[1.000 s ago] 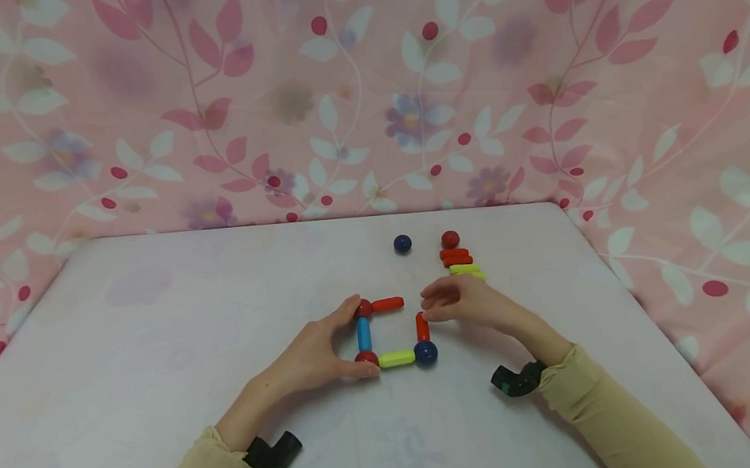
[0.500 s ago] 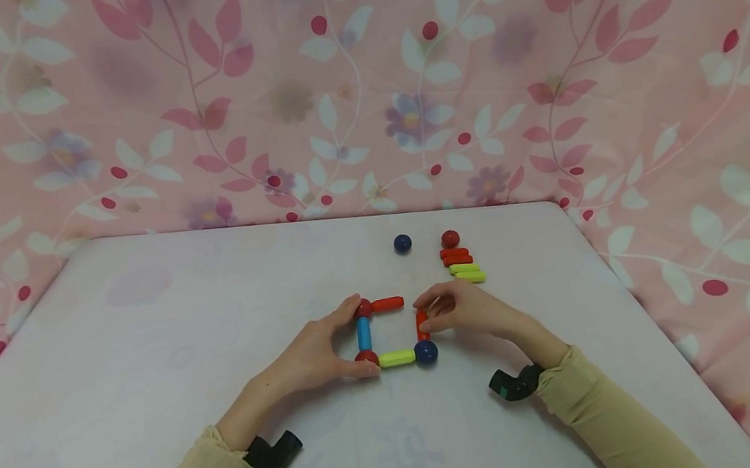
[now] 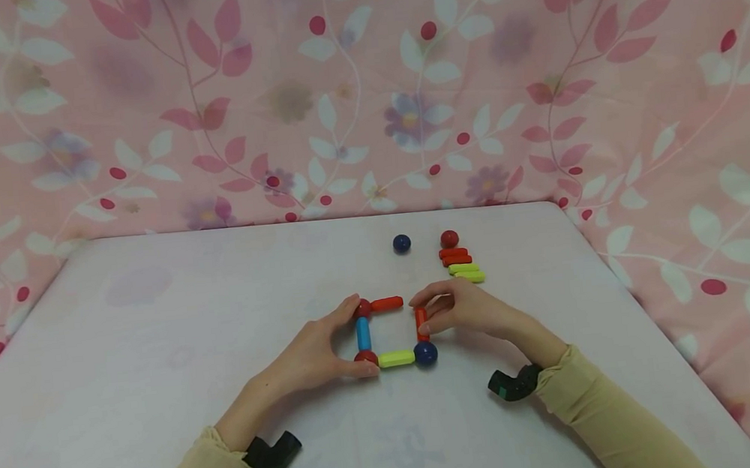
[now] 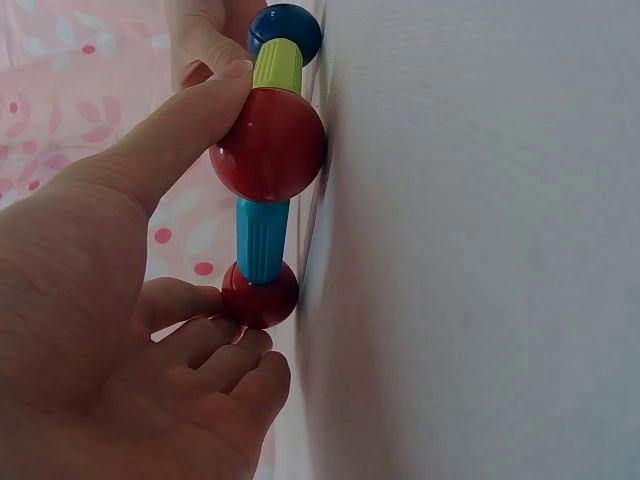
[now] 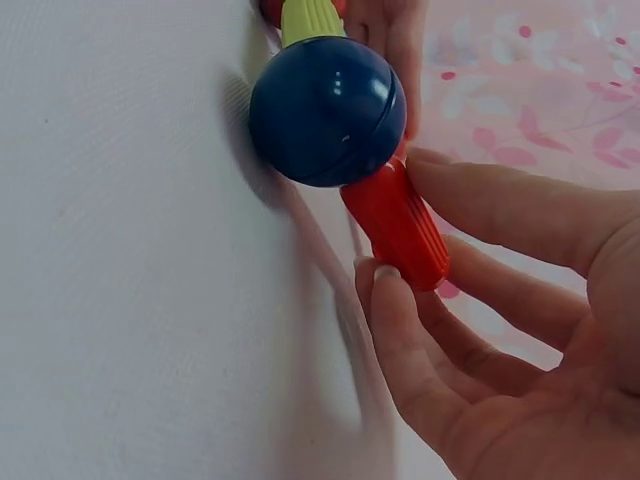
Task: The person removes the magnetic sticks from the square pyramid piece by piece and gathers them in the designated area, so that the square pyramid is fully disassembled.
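On the white table lies a square-like frame of magnetic rods and balls, with a gap at its far right corner. My left hand (image 3: 312,354) grips its left side, thumb on the near red ball (image 4: 275,150) and fingers at the far red ball (image 4: 260,298); a light blue rod (image 3: 363,334) joins the two. A yellow-green rod (image 3: 397,358) runs from the near red ball to a dark blue ball (image 3: 426,354). My right hand (image 3: 466,305) pinches the red rod (image 5: 400,228) attached to that blue ball. Another red rod (image 3: 387,304) points right from the far red ball.
Farther back on the table (image 3: 217,279) are a loose dark blue ball (image 3: 402,244) and a red ball (image 3: 449,239). Two red rods (image 3: 456,261) and two yellow-green rods (image 3: 465,269) lie in a row just beyond my right hand. Floral cloth (image 3: 363,114) hangs behind.
My right hand has come left and down along the red rod, its thumb now lower on it. This uncovers the loose yellow-green rods. My left hand keeps its place.
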Tool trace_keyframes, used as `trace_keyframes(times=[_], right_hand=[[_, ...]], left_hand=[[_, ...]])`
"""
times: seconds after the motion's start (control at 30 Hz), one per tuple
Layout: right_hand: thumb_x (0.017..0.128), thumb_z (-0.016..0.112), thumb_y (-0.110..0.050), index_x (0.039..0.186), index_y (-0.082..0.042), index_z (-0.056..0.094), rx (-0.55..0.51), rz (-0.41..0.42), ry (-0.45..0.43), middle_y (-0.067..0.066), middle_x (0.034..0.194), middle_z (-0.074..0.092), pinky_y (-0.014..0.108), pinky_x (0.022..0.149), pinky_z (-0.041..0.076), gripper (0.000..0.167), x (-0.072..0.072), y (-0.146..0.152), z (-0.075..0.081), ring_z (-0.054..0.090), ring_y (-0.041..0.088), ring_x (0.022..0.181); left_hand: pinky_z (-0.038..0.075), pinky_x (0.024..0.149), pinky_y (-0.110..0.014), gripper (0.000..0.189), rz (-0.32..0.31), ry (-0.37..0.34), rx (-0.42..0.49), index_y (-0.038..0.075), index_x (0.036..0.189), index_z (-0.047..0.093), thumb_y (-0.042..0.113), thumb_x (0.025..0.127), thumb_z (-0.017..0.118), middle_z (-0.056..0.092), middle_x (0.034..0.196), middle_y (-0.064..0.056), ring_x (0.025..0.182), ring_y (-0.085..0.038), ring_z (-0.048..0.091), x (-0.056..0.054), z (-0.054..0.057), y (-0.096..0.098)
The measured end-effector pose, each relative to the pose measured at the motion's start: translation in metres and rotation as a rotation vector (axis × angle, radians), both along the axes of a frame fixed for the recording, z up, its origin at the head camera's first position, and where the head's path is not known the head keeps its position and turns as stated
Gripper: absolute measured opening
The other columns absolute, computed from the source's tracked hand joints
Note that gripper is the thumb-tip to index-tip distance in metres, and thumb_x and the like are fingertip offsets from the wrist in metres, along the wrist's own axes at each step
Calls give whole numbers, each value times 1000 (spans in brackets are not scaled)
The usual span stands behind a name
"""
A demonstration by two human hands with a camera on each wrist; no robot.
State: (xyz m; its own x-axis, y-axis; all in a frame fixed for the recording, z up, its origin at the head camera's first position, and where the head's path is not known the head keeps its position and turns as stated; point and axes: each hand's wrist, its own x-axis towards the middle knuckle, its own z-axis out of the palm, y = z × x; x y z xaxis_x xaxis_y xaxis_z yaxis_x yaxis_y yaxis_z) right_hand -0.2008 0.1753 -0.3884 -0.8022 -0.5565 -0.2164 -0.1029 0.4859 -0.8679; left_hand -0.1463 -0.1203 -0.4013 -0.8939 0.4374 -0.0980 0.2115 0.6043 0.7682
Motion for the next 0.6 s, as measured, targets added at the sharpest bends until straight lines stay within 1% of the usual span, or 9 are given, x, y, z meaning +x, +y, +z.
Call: trace_keyframes(times=[0.13, 0.27, 0.33, 0.47, 0.6], right_hand=[[84, 82, -26, 126, -15, 68, 11, 30, -7, 3, 112, 68, 34, 91, 54, 46, 0, 0, -1, 68, 22, 98], [84, 82, -27, 127, -16, 67, 21, 65, 4, 3, 113, 67, 37, 91, 53, 47, 0, -1, -2, 68, 22, 95], [84, 82, -28, 128, -16, 66, 33, 73, 7, 2, 112, 67, 37, 89, 53, 48, 0, 0, -2, 67, 21, 93], [85, 81, -30, 129, -18, 65, 57, 91, 2, 4, 102, 66, 34, 81, 51, 49, 0, 1, -3, 64, 23, 84], [86, 80, -32, 128, -20, 66, 72, 107, -3, 4, 95, 64, 32, 75, 48, 46, -1, 2, -3, 59, 23, 87]], left_hand=[[31, 119, -49, 108, -6, 15, -2, 20, 159, 29, 52, 73, 86, 29, 163, 8, 152, -16, 25, 0, -1, 0], [31, 119, -49, 108, -12, 26, -6, 20, 159, 29, 52, 73, 86, 29, 163, 8, 151, -15, 25, 0, -1, 0], [31, 119, -49, 108, -11, 28, -9, 20, 159, 29, 52, 73, 86, 29, 163, 8, 151, -16, 25, 0, -1, 0], [32, 119, -49, 108, -8, 29, -14, 20, 158, 30, 53, 72, 86, 29, 163, 8, 151, -16, 25, 0, -2, 0], [32, 118, -49, 108, -3, 27, -16, 20, 158, 30, 53, 72, 86, 29, 163, 9, 151, -16, 26, 0, -2, 0]])
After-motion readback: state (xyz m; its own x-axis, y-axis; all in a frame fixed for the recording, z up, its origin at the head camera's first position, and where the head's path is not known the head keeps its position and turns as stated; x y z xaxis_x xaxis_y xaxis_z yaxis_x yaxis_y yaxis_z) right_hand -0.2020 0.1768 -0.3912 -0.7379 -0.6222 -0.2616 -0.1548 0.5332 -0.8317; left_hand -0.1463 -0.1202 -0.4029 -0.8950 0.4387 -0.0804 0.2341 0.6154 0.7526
